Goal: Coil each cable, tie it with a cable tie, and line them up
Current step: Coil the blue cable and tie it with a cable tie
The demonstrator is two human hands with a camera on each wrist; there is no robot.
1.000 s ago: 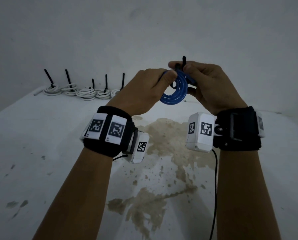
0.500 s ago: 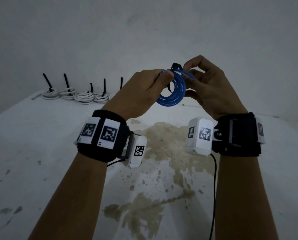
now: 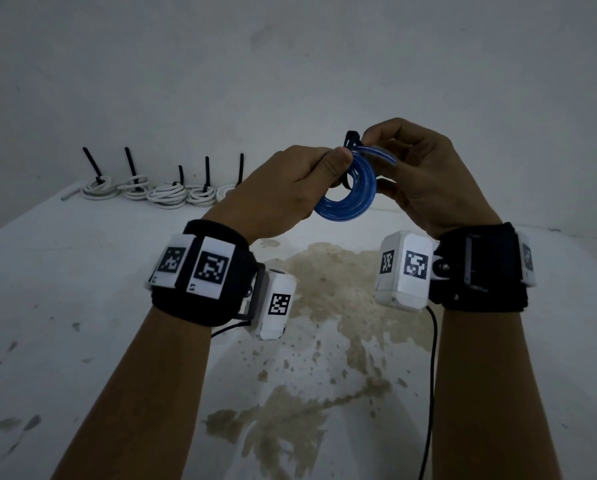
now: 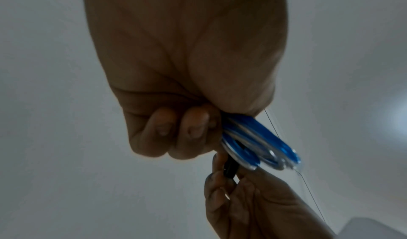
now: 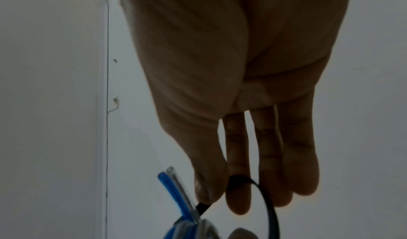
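Left hand (image 3: pixel 283 188) grips the blue cable coil (image 3: pixel 350 188), held in the air above the stained bench (image 3: pixel 82 306). Right hand (image 3: pixel 418 174) pinches the black cable tie (image 3: pixel 352 137) at the coil's top. Step in hand: tying. Next move likely calls for drawing the loop snug, then setting the coil beside the 5 tied white coils (image 3: pixel 167 194) at the bench's rear. Tie head hard to make out; fifth coil partly hidden.
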